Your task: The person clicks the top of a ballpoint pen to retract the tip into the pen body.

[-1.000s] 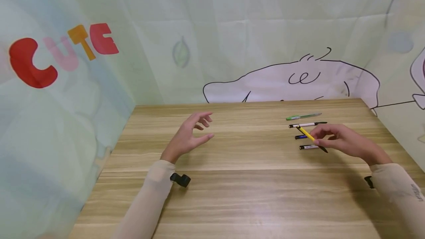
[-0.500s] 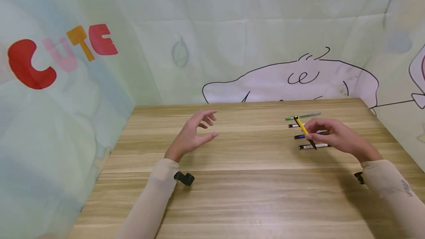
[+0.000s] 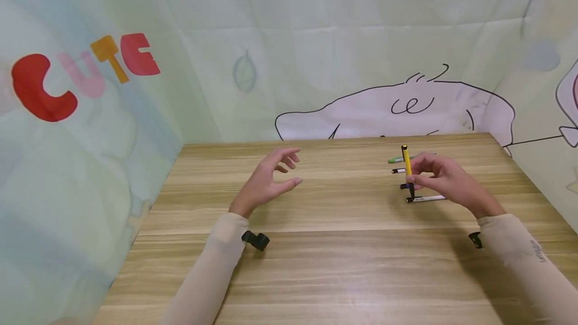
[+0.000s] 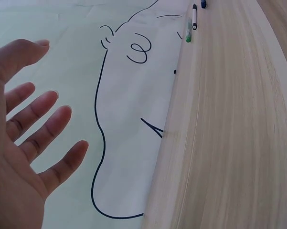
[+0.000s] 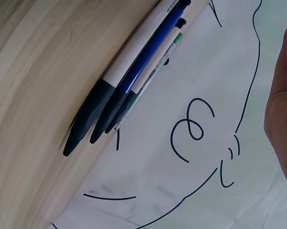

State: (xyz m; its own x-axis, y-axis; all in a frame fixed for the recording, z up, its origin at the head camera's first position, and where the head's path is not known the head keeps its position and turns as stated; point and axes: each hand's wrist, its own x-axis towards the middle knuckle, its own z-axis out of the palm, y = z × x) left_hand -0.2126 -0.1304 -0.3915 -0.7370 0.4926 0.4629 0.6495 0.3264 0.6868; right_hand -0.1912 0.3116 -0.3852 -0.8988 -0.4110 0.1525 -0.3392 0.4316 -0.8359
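Note:
My right hand (image 3: 444, 179) pinches a yellow pen (image 3: 408, 162) between thumb and fingers. The pen stands nearly upright, black tip down, over a row of pens lying on the table. In that row, from back to front, are a green pen (image 3: 395, 160), a white pen (image 3: 398, 171), a blue pen (image 3: 404, 186) and another white pen (image 3: 429, 198). The hand partly covers the row in the head view; the right wrist view shows the blue pen (image 5: 150, 50) more fully. My left hand (image 3: 266, 179) hovers over the table's left half, fingers loosely bent, holding nothing.
The wood-grain table (image 3: 316, 265) meets a printed cloth backdrop (image 3: 316, 64) along its back and left sides. A small black wrist camera (image 3: 256, 240) sits on the left sleeve, another (image 3: 475, 239) on the right.
My right hand has shifted left and slightly back, turning the yellow pen from slanted to nearly upright. The left hand has drifted a little to the right.

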